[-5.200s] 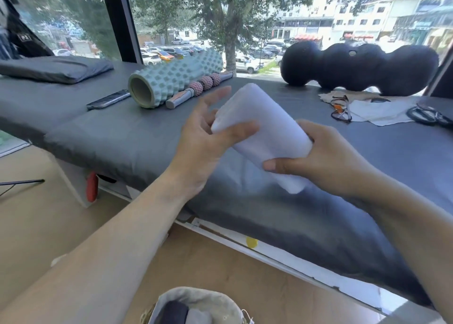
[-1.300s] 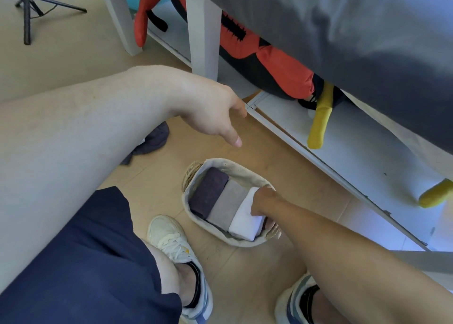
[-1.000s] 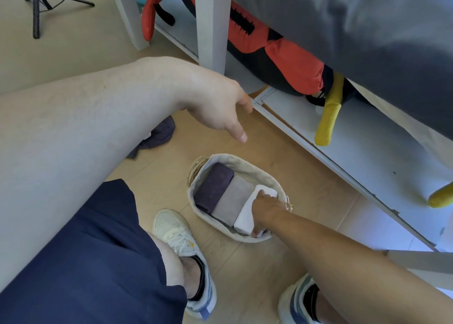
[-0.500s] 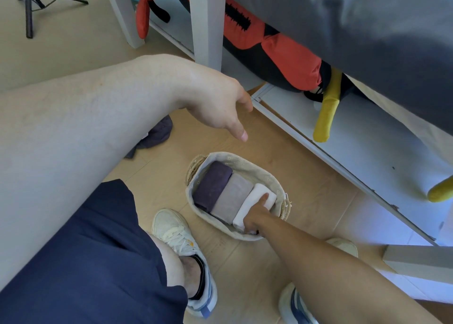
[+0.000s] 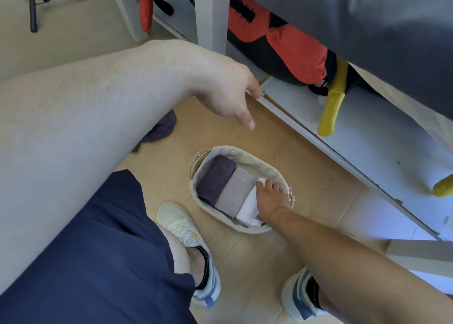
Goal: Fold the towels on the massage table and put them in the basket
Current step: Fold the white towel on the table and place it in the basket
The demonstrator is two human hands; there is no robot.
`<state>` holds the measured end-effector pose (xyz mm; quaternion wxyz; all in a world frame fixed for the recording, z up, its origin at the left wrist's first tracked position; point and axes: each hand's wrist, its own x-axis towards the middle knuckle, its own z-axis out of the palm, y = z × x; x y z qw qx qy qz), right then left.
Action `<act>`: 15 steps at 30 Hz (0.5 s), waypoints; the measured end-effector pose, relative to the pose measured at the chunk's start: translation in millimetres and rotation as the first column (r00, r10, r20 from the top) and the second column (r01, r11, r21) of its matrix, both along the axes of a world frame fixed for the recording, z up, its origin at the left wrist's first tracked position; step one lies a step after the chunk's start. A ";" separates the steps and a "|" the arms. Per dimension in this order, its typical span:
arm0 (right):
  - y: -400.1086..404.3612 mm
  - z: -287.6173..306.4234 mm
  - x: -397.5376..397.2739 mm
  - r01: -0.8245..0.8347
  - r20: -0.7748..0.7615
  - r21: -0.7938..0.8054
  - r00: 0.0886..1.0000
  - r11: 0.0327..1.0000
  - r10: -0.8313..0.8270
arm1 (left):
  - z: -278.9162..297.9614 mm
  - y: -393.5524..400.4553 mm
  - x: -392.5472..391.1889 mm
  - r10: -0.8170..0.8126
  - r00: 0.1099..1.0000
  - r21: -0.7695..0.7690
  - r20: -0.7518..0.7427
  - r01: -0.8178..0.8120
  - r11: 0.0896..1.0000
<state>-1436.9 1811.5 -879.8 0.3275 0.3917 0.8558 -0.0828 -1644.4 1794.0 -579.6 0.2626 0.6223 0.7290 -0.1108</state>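
A pale fabric-lined basket (image 5: 245, 153) stands on the wooden floor beside the massage table (image 5: 367, 17). Three folded towels lie in it side by side: a dark purple towel (image 5: 215, 176), a grey towel (image 5: 236, 191) and a white towel (image 5: 246, 209). My right hand (image 5: 270, 198) rests flat on the white towel at the basket's right end, fingers spread toward the rim. It hides most of that towel. My left hand (image 5: 228, 91) hangs in the air above the basket, fingers loosely curled, holding nothing.
Under the table, a white leg (image 5: 210, 15), a red and black stuffed thing (image 5: 289, 46) with yellow limbs (image 5: 331, 110) on a white lower shelf (image 5: 367, 132). A dark cloth (image 5: 161, 127) lies on the floor, a tripod (image 5: 33, 5) stands far left. My shoes (image 5: 181, 225) flank the basket.
The white towel went from my two hands above the table down into the basket. Over the last second my right hand shifted along it and flattened out. The left hand stayed hanging.
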 end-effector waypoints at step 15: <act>-1.0 21.3 -19.5 -0.197 0.191 -0.107 0.958 0.975 0.215 | 1.6 -8.2 -13.5 0.081 0.995 -0.036 0.066 -0.079 0.996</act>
